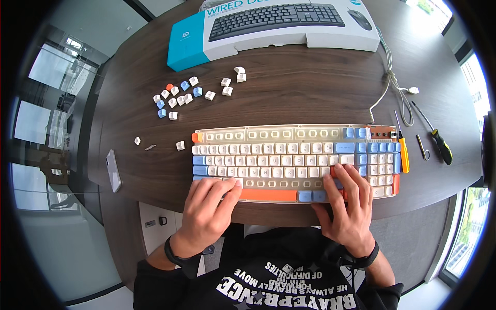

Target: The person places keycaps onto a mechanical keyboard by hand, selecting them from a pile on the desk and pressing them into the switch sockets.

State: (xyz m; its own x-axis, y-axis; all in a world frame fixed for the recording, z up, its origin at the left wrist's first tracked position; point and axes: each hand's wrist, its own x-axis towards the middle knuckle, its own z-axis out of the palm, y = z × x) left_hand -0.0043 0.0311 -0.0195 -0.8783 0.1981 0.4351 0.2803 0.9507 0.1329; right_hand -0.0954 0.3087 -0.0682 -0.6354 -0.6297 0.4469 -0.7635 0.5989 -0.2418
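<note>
A keyboard [268, 135] with white, blue and orange keycaps lies in front of me. Its top row and part of the row above the orange space bar [269, 195] show bare switch positions. At the left end of that lower row, my left hand [206, 209] has its thumb and fingertips closed around a white keycap [238, 181], which sits at the row's edge. My right hand [347, 209] rests open over the keyboard's lower right, fingers spread on the keys near the red and blue caps. Its fingers hide some keys there.
Loose white, blue and orange keycaps [188, 97] are scattered behind the keyboard at left, with one [180, 145] near its corner. A phone [113, 170] lies far left. At right are a yellow-handled screwdriver [404, 155], a black-handled screwdriver [442, 146] and a cable [395, 85]. A keyboard box [188, 44] stands behind.
</note>
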